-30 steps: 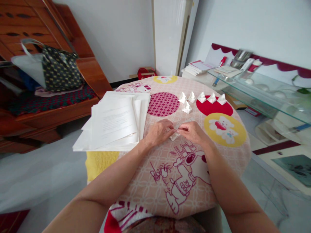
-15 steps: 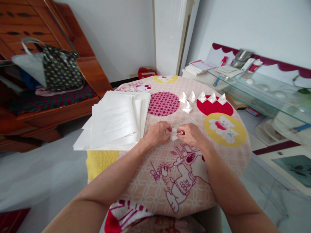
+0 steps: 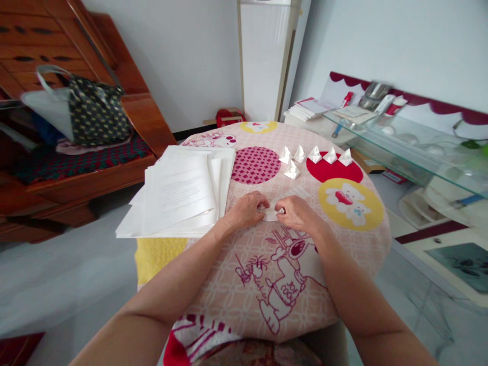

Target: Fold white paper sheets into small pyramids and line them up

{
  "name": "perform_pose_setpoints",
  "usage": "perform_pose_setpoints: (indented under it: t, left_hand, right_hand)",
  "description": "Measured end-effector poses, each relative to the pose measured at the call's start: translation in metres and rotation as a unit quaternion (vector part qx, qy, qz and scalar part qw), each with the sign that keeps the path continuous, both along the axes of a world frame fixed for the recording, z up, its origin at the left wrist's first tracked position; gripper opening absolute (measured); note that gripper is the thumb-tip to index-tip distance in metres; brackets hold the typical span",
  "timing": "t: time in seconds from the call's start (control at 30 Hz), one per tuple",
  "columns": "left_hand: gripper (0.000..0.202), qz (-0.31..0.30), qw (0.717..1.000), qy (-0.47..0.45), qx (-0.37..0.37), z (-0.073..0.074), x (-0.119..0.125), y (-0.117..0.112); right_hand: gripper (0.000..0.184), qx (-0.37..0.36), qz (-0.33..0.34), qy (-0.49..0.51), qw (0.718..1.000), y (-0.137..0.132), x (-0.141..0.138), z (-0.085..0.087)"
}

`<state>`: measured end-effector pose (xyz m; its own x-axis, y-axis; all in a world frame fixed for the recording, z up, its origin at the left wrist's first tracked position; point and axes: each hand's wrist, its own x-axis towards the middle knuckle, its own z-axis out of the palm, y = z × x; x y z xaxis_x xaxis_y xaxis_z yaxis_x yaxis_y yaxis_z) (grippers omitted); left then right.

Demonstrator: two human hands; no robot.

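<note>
Between my hands, low over the cloth, is a small piece of white paper, partly folded. My left hand grips its left edge with fingers curled in. On the opposite edge, my right hand pinches the paper between thumb and fingers. The fingers hide most of its folds. Beyond my hands stand several small folded white paper pieces, boat-like with pointed tops. Three of them form a row on the red circle at the right. To the left lies a stack of white paper sheets, the top one printed.
A patterned pink cloth covers the round table. At the right stands a glass-topped cabinet with a metal container and papers. A wooden bench on the left bears a dotted bag.
The paper between my hands has shifted slightly, and its lower edge looks straighter now. Both hands keep their hold. The view has tilted a little.
</note>
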<state>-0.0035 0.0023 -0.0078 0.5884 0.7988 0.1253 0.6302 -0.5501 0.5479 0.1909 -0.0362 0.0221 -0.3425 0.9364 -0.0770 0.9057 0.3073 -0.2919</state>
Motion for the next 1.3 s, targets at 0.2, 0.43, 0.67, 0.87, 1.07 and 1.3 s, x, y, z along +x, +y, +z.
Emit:
perform_pose_setpoints:
  t: [0.2,0.43,0.67,0.87,1.07,1.3]
  left_hand:
    - [0.04,-0.02,0.997,-0.059,-0.043,-0.001,-0.009,0.005]
    - [0.053,-0.075,0.98,-0.144,-0.11,-0.007,-0.022,0.018]
    - [0.047,-0.095,0.961,-0.185,-0.179,-0.002,-0.033,0.023]
    - [0.034,-0.089,0.979,-0.172,-0.061,0.006,-0.026,0.015]
    - [0.024,-0.102,0.987,-0.089,0.085,0.006,-0.021,0.009]
    - [0.033,-0.111,0.983,-0.105,0.098,0.002,-0.021,0.012]
  right_hand:
    - [0.019,-0.035,0.01,0.153,0.988,0.001,0.013,0.0]
    - [0.041,-0.053,-0.001,0.19,0.98,0.0,0.021,0.002]
    - [0.036,-0.034,0.008,0.2,0.979,0.002,0.024,0.0]
    - [0.027,-0.017,0.012,0.212,0.977,0.005,0.024,-0.006]
    - [0.019,-0.017,0.024,0.21,0.977,0.007,0.022,-0.008]
    - [0.017,-0.018,0.035,0.22,0.975,0.005,0.018,-0.006]
